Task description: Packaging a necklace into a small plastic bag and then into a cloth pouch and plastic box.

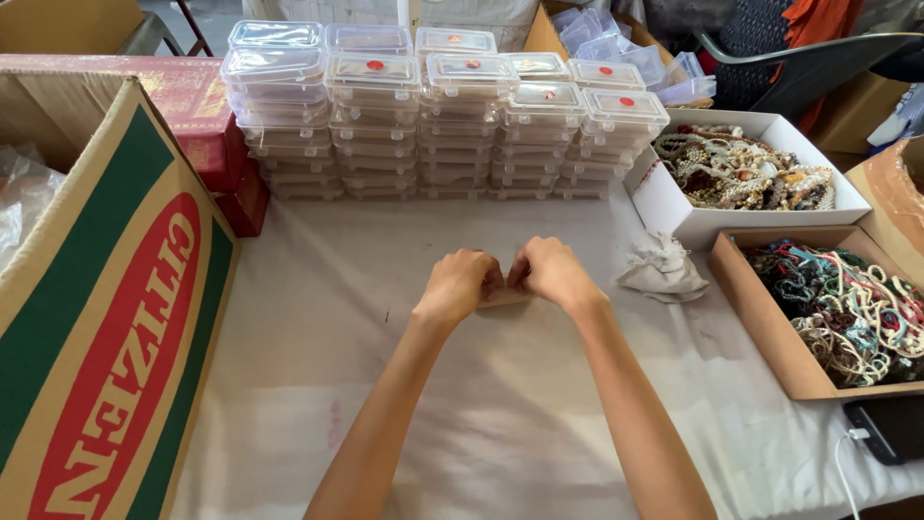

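Between both hands (505, 279), small box (504, 299).

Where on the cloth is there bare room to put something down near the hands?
Bare cloth lies between the cardboard box and left hand, and toward the near edge. Crowded: stacked clear containers behind; crumpled tissue and bead boxes beside the right hand.

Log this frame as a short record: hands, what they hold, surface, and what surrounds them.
left hand: closed on a small flat item, knuckles up
right hand: closed on the same item
item: mostly hidden, kind unclear
surface: white cloth
behind: stacked clear plastic boxes
right: white box and brown box of bead jewellery, crumpled cloth
left: cardboard carton
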